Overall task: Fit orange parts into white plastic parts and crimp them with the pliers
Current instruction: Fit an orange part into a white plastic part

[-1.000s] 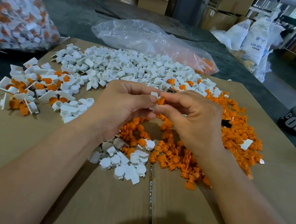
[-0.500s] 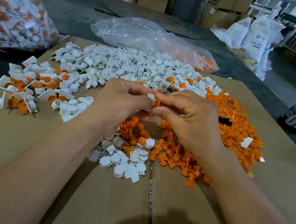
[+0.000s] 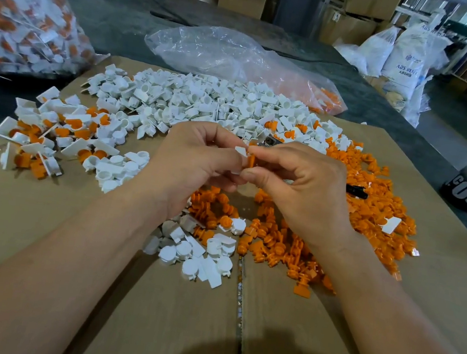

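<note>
Two hands met above the cardboard sheet (image 3: 41, 226), fitting one pair of parts.
The left hand (image 3: 198, 166) pinched a white part (image 3: 241, 151), and the right hand (image 3: 298, 191) pinched an orange part (image 3: 251, 160) against it. A white heap (image 3: 200, 101) lay at 12 o'clock, an orange heap (image 3: 371, 201) at 3 and joined pieces (image 3: 47, 134) at 9. The pliers (image 3: 269, 142) sat half-buried behind the fingers.

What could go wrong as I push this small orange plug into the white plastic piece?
The small orange plastic part, pinched by the right hand, could seat crooked in the white plastic tabbed part in the left hand. If either slips, it would likely vanish into the loose orange pile below.
</note>
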A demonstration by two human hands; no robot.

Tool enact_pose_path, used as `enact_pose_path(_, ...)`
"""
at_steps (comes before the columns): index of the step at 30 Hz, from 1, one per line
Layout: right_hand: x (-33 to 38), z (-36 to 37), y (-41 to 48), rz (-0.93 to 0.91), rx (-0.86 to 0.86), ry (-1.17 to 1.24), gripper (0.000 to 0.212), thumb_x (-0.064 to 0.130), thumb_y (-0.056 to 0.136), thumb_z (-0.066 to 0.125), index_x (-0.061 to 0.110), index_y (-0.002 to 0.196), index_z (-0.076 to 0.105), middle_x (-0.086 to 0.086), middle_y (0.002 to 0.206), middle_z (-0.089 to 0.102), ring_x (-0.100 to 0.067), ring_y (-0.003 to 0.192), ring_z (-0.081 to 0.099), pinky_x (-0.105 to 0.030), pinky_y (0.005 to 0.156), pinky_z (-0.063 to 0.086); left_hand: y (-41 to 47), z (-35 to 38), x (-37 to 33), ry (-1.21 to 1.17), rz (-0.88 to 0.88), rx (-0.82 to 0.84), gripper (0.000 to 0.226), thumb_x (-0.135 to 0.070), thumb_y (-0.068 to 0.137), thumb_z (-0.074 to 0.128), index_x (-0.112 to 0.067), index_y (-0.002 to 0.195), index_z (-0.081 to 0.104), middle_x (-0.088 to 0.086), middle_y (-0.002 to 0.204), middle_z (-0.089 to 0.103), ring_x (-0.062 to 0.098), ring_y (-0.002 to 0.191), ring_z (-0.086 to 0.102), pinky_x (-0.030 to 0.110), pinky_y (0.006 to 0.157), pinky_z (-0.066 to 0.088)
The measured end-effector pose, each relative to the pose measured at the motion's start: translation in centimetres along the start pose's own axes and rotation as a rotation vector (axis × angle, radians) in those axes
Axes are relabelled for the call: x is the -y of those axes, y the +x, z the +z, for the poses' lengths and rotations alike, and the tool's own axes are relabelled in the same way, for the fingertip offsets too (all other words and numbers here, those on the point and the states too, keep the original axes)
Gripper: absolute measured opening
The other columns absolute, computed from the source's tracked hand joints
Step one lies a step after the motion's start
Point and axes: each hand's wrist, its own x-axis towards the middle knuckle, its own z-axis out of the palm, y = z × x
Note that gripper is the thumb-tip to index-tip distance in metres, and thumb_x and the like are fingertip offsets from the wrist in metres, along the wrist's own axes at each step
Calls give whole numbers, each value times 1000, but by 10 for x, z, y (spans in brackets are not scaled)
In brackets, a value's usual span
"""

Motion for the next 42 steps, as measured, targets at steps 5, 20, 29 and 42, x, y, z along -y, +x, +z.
enact_pose_path(5,-4,1,0,58,59,47,43,16,69,75,3,109,65,4,89,60,-9,78,62,-22,74,53,4,-3,-2,-10,-38,-70,22,6,72,67,-11,73,54,0,48,57,10,36,50,16,36,37)
enact_pose_path(20,-5,2,0,6,23,78,32,17,75,69,6,105,67,0,89,64,-19,82,65,-40,71,55,2,-3,-2,53,18,-31,24,6,72,68,-13,76,54,-4,42,51,10,35,44,16,37,32)
enact_pose_path(29,-6,1,0,77,30,108,32,16,73,72,8,103,67,7,84,61,-11,78,63,-28,71,53,1,-1,-1,54,55,-14,25,6,71,68,-13,79,53,-5,41,52,10,34,44,14,37,33)
enact_pose_path(42,-4,1,1,85,35,152,32,17,72,71,28,99,59,14,81,59,-11,78,63,-25,69,53,1,0,-1,66,62,-20,26,5,69,69,-12,80,53,1,48,58,11,34,44,16,36,34)
